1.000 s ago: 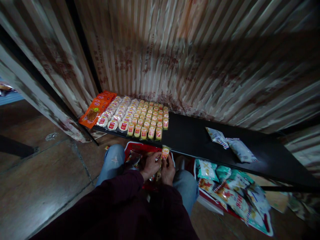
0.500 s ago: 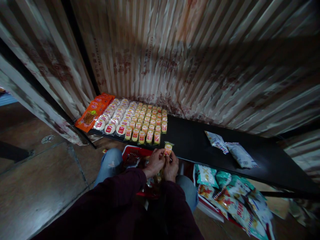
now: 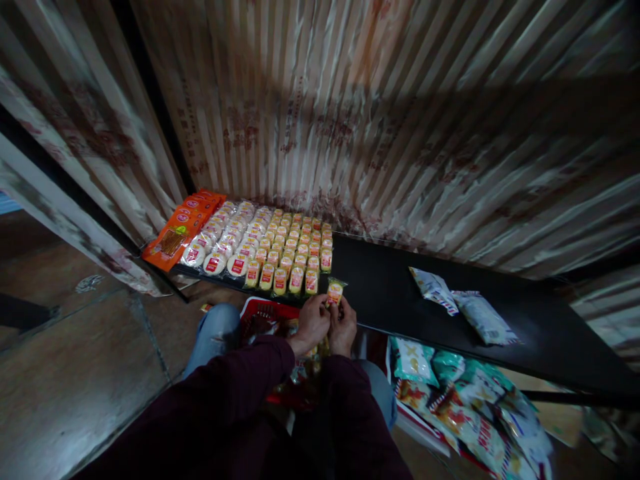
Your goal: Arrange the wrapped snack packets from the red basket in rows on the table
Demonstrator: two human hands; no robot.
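Both my hands meet at the front edge of a low black shelf (image 3: 390,287). My left hand (image 3: 311,321) and my right hand (image 3: 344,325) pinch one small yellow-and-red snack packet (image 3: 334,292), held upright just right of the rows. Rows of the same yellow packets (image 3: 293,257) lie on the shelf's left end, with round white packets (image 3: 225,237) and orange packets (image 3: 177,230) further left. A red basket (image 3: 270,317) sits on my lap under my hands.
Two pale snack bags (image 3: 463,300) lie on the right part of the shelf. A heap of green and red snack bags (image 3: 460,393) lies below the shelf at right. A corrugated metal wall (image 3: 380,120) stands behind. Brown tiled floor (image 3: 75,360) spreads left.
My hands have risen from the basket toward the shelf edge, carrying the packet up beside the last yellow row. The view has tilted slightly.
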